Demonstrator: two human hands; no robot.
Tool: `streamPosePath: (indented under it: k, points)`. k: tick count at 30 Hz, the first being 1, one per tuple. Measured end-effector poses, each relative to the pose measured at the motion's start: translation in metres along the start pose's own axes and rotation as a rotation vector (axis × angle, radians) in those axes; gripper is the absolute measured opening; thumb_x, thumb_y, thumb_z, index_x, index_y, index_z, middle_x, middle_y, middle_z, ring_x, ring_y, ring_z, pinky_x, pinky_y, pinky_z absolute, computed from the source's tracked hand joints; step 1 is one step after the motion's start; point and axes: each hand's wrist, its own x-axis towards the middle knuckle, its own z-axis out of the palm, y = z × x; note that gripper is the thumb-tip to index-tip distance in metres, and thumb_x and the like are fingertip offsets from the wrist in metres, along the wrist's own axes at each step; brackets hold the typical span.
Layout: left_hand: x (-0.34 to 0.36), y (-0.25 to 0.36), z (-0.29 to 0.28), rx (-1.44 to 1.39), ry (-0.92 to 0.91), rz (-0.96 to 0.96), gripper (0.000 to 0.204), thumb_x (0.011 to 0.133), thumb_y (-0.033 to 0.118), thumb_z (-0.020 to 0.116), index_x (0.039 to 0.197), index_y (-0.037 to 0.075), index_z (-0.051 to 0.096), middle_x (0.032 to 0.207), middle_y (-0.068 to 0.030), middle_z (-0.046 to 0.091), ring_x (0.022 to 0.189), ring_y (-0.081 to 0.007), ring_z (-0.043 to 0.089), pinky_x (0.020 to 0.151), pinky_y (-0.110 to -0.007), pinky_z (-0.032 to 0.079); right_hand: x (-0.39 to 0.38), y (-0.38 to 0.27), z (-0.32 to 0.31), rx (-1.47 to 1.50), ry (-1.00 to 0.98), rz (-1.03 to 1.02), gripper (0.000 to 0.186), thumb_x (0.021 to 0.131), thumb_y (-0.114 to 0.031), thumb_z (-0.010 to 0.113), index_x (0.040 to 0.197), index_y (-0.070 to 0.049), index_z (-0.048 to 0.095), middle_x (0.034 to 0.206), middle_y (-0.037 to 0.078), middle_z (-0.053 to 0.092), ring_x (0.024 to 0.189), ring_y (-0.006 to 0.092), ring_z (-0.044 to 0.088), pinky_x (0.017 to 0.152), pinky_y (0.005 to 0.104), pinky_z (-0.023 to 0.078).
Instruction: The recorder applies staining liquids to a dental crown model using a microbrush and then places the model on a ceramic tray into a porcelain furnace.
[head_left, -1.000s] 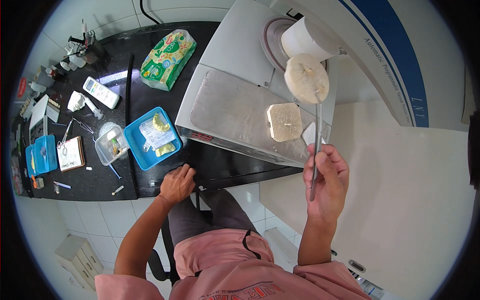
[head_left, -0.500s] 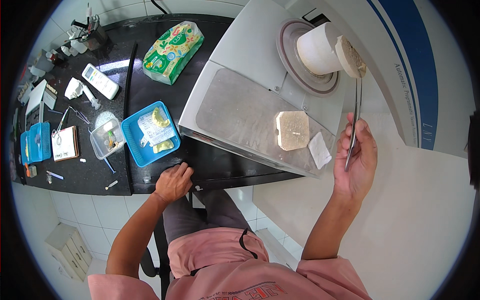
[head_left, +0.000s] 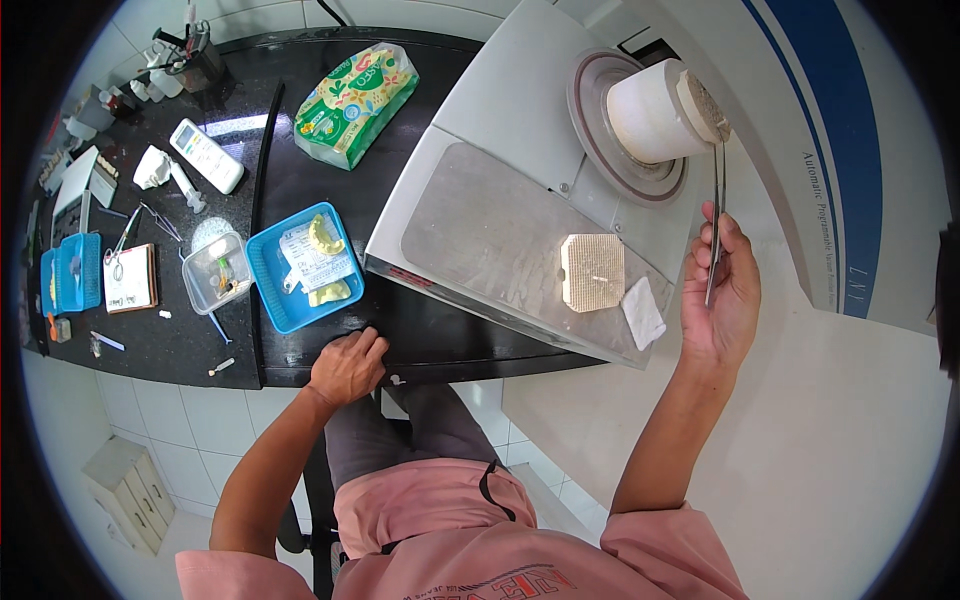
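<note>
My right hand (head_left: 725, 290) grips long metal tweezers (head_left: 717, 225) on the right. Their tips are at a round, pale disc (head_left: 703, 105) with a rough, greyish face. The disc sits against the end of a white cylinder (head_left: 650, 110), which stands on the round platform (head_left: 585, 125) of a furnace. How firmly the tips hold the disc is hard to see. My left hand (head_left: 350, 367) rests, fingers curled, on the front edge of the black bench, with nothing visible in it. A beige honeycomb tray (head_left: 594, 272) and a folded white cloth (head_left: 643, 312) lie on the furnace's front ledge.
The furnace body (head_left: 840, 150) rises at the right. A blue basket (head_left: 290, 318) with pale yellow-green pieces and a paper, a clear box (head_left: 212, 285) and a green tissue pack (head_left: 355, 105) are on the bench. Farther left lie a notepad (head_left: 130, 280) and a white remote (head_left: 207, 155).
My right hand has brought the tweezers and disc closer to the white cylinder, so the disc now overlaps its end. My left hand has stayed in place. The view has shifted slightly.
</note>
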Motion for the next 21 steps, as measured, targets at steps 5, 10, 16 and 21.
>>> streamPosePath:
  k: [5,10,16,21]
  points:
    - [0.0007,0.0002,-0.0001,0.001,0.001,-0.003,0.027,0.075,0.018,0.068,0.095,0.010,0.053,0.089,-0.0056,0.052,0.078,-0.0204,0.063,0.068,-0.034,0.054,0.0047,0.0023,-0.0042,-0.028,0.011,0.002,0.021,0.092,-0.011,0.068,0.103,0.007,0.067,0.085,0.010,0.066,0.061,0.0093,0.054,0.056,0.0204,0.042]
    - [0.0005,0.0017,0.0019,0.008,0.009,-0.008,0.026,0.075,0.018,0.068,0.094,0.010,0.053,0.088,-0.0056,0.052,0.077,-0.0203,0.063,0.068,-0.034,0.054,0.0059,0.0034,-0.0065,-0.025,0.007,-0.003,0.020,0.092,-0.011,0.068,0.102,0.007,0.067,0.089,0.011,0.067,0.062,0.0090,0.054,0.055,0.0204,0.042]
    - [0.0006,0.0014,0.0028,-0.013,0.006,-0.010,0.026,0.075,0.017,0.067,0.096,0.009,0.053,0.087,-0.0071,0.052,0.080,-0.0228,0.063,0.068,-0.036,0.054,0.0070,0.0028,-0.0079,-0.029,-0.031,0.004,0.020,0.092,-0.011,0.067,0.101,0.007,0.067,0.090,0.012,0.067,0.062,0.0094,0.054,0.056,0.0208,0.042]
    - [0.0007,0.0006,-0.0012,-0.021,-0.007,-0.016,0.027,0.074,0.017,0.067,0.096,0.009,0.053,0.087,-0.0072,0.051,0.080,-0.0231,0.063,0.069,-0.036,0.054,0.0058,0.0027,-0.0013,-0.039,-0.017,0.005,0.022,0.092,-0.011,0.068,0.102,0.007,0.067,0.080,0.008,0.065,0.061,0.0091,0.053,0.056,0.0204,0.041]
